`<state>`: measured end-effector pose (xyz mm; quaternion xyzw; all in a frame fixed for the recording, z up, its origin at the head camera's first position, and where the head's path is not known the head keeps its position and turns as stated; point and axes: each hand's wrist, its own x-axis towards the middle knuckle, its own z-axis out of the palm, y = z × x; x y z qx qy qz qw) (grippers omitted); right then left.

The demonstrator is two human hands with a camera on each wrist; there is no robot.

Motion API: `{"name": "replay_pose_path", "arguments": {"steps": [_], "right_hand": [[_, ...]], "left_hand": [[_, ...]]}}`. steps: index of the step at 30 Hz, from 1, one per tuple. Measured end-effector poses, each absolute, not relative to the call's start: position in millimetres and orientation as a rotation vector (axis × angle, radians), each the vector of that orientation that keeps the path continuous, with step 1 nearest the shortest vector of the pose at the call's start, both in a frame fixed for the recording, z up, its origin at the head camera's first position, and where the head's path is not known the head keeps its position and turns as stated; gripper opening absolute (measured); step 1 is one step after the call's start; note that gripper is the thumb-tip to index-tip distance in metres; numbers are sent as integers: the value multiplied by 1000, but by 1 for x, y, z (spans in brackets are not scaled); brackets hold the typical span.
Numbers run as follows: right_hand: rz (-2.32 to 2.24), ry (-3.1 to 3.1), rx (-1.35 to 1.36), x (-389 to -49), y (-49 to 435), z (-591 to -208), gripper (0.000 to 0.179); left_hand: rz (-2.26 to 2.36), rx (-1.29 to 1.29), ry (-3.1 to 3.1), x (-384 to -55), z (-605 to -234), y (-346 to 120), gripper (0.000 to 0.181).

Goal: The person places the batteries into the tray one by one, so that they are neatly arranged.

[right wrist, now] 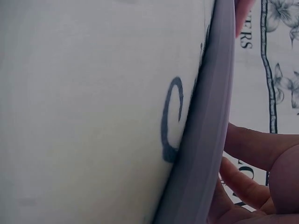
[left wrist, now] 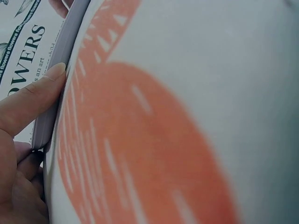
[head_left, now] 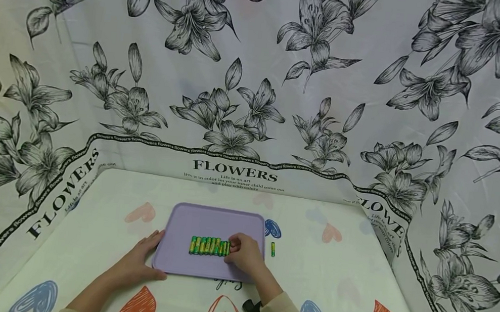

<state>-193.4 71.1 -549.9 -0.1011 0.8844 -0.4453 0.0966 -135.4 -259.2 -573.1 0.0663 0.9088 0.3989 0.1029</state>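
On the lilac tray [head_left: 216, 217] several green and yellow batteries [head_left: 206, 246] stand side by side in a row, longer ones on the left and shorter ones on the right. My right hand [head_left: 246, 255] is at the row's right end, thumb and fingertips pinching a short battery [head_left: 228, 248]. The right wrist view shows that hand's thumb and fingers [right wrist: 247, 142] behind the tray wall, the batteries hidden. My left hand [head_left: 138, 261] rests against the tray's near left corner, fingers along the left side, thumb at the front edge. Its thumb [left wrist: 39, 95] touches the rim in the left wrist view.
One loose battery [head_left: 273, 249] lies on the white heart-print cloth [head_left: 313, 254] to the right of the tray. A small black object [head_left: 251, 308] is beside the right wrist. Flower-printed curtain [head_left: 256, 100] surrounds the table at the back and sides.
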Motion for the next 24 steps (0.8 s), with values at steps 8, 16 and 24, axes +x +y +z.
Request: {"name": "replay_pose_path", "arguments": {"steps": [8,16,24], "right_hand": [[-1338,2605,-315,-190,75,-546,49],[-1434,2590,-334,-191,90,-531,46],[-1515,2615,-225,-198,123,-515,53]], "left_hand": [[1169,171,2674,-136,-575,-259,125],[1155,162,2684,-136,-576,-259,125],[1147,170,2693,-137,-577,-259,126]]}}
